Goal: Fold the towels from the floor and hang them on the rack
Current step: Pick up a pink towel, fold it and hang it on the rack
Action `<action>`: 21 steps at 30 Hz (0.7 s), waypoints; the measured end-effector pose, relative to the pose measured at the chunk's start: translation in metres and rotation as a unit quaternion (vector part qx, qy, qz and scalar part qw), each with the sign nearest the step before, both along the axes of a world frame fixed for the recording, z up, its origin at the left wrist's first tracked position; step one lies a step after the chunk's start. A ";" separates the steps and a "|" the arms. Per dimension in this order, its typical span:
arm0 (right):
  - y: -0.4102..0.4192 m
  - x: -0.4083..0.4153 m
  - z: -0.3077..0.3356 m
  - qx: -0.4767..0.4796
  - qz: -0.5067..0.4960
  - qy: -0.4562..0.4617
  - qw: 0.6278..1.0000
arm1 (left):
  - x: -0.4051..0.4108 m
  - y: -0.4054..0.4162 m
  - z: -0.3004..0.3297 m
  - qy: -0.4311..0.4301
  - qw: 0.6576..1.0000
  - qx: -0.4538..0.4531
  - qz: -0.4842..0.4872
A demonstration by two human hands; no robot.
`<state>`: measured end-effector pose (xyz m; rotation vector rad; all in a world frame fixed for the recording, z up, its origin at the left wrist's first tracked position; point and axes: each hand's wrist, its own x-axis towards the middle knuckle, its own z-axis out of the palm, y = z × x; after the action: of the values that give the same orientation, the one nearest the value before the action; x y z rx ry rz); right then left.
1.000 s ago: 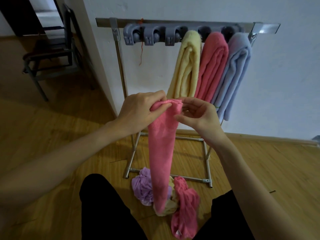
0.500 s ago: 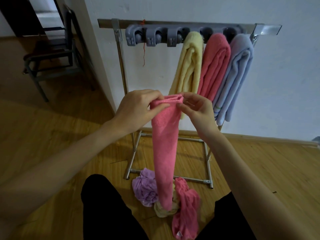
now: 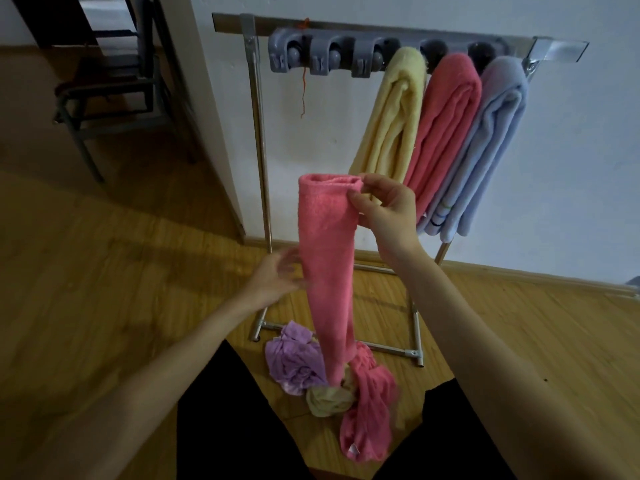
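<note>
Right hand (image 3: 388, 216) pinches top edge of folded pink towel (image 3: 327, 271), hanging lengthwise before the rack (image 3: 398, 32). Left hand (image 3: 273, 282) spread, fingers blurred, at towel's left edge. Three left clips free; crumpled towels (image 3: 298, 362) on floor beneath.

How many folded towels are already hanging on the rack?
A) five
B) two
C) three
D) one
C: a yellow towel, a pink towel and a light blue towel hang side by side at the right end of the rack; the clips further left are empty.
</note>
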<state>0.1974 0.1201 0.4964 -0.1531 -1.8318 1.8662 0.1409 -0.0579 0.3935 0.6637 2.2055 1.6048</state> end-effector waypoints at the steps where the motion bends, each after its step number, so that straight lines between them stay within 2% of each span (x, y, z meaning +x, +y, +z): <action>1: -0.002 0.001 -0.001 -0.014 0.000 -0.004 1.000 | 0.002 0.002 -0.014 -0.031 0.999 -0.002 -0.010; 5: -0.004 0.003 0.006 -0.094 -0.008 0.000 0.996 | -0.002 0.012 -0.041 -0.105 0.994 -0.008 -0.021; 8: 0.003 0.002 0.013 -0.158 -0.042 0.011 0.987 | -0.010 0.020 -0.058 -0.122 0.989 -0.079 -0.025; 12: 0.032 0.001 0.006 -0.243 -0.172 0.011 0.955 | -0.008 0.016 -0.080 -0.148 0.983 -0.093 -0.055; 15: 0.058 -0.001 -0.025 -0.288 -0.287 -0.038 0.913 | -0.006 0.012 -0.074 -0.147 0.985 -0.069 -0.054; 17: 0.069 -0.002 -0.061 -0.298 -0.327 -0.094 0.892 | -0.010 0.009 -0.062 -0.141 0.986 -0.060 -0.066; 21: 0.067 0.002 -0.134 -0.287 -0.322 -0.246 0.868 | -0.020 0.010 -0.021 -0.115 0.986 -0.059 -0.101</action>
<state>0.1996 0.1869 0.3621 -1.3801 -1.1734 1.8783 0.1205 -0.0481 0.3727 0.6122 1.9796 1.3641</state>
